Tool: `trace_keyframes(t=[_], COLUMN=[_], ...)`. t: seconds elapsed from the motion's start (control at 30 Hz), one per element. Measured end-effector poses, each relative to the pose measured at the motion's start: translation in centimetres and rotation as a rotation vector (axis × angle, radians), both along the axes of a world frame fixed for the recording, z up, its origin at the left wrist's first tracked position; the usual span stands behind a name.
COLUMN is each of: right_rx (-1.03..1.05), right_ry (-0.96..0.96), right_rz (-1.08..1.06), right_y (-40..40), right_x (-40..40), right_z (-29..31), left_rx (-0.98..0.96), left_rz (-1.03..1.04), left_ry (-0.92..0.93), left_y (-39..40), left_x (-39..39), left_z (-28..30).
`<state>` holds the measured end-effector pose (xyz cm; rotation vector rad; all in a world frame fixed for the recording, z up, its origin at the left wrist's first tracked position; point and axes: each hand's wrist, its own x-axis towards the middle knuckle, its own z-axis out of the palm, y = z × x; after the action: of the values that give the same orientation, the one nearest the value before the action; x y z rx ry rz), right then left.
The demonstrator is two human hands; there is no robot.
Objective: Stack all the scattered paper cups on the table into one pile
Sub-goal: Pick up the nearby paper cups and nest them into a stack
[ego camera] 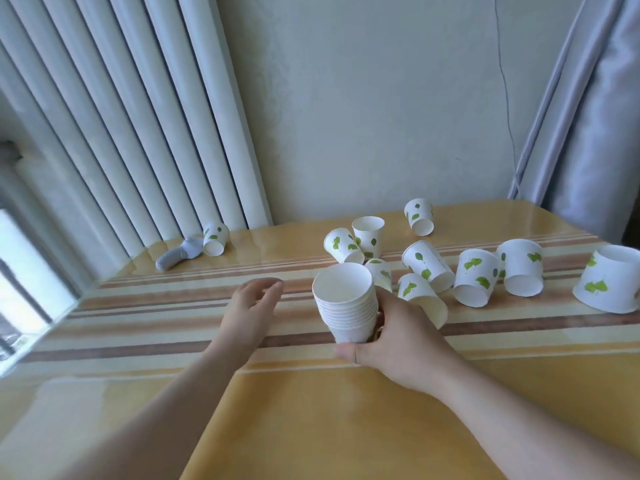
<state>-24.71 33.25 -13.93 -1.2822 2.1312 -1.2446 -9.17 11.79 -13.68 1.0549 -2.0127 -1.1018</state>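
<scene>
— Where is the pile now?

— The stack of paper cups [346,303] sits mouth up near the middle of the table, several rolled rims showing one under another, tilted a little to the left.

— And the loose ones?

— White with green leaf prints. One upright cup [369,235] stands behind the stack. Around it, a cluster of tipped cups [427,265] lies on its sides, some touching. The large cup at the right edge [611,278] lies on its side too. A lone cup [215,239] lies far left, and the farthest cup [419,216] at the back, probably tipped over.
</scene>
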Motion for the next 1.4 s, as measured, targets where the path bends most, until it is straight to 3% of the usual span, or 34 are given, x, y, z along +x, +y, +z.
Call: trace_keyframes(t=[0.1,0.27,0.4,0.63,0.8,0.87,1.0,1.2,1.4], right_rx=[0.005,0.001,0.007,0.003,0.01,0.012,0.034,0.019,-0.022], right_ry=[-0.013,-0.064,-0.04,-0.019,-0.057,-0.056,-0.066,-0.056,0.0], right_rz=[0.054,0.049,0.022,0.088,0.086,0.071,0.055,0.066,0.044], right_y=[-4.2,-10.2,-11.2,-11.5,-11.5,-11.4,-11.2,-10.9,-9.9], right_x=[1.1,1.7,1.5,1.2,1.0,1.3,1.4,1.5,2.2], right_z=[0.1,-1.8,-2.9,-2.8,-3.2,-3.0,-2.8,-2.7,-2.2], left_rx=[-0.073,-0.054,-0.198,-0.172,-0.278,-0.362,-0.408,-0.045,0.245], left_rz=[0.11,0.207,0.24,0.266,0.301,0.295,0.252,0.11,0.03], left_ry=[-0.175,-0.306,-0.512,-0.672,-0.722,-0.674,-0.355,0.071,0.261], left_y=[-5.5,-14.5,-19.8,-26.3,-26.5,-25.9,-23.2,-14.0,-6.2], left_x=[0.1,-0.7,-2.2,-5.5,-6.6,-6.1,-4.7,-0.6,3.4], left_z=[-0.3,-0.5,-0.4,-1.4,-2.0,-2.3,-2.4,-0.9,-0.6])
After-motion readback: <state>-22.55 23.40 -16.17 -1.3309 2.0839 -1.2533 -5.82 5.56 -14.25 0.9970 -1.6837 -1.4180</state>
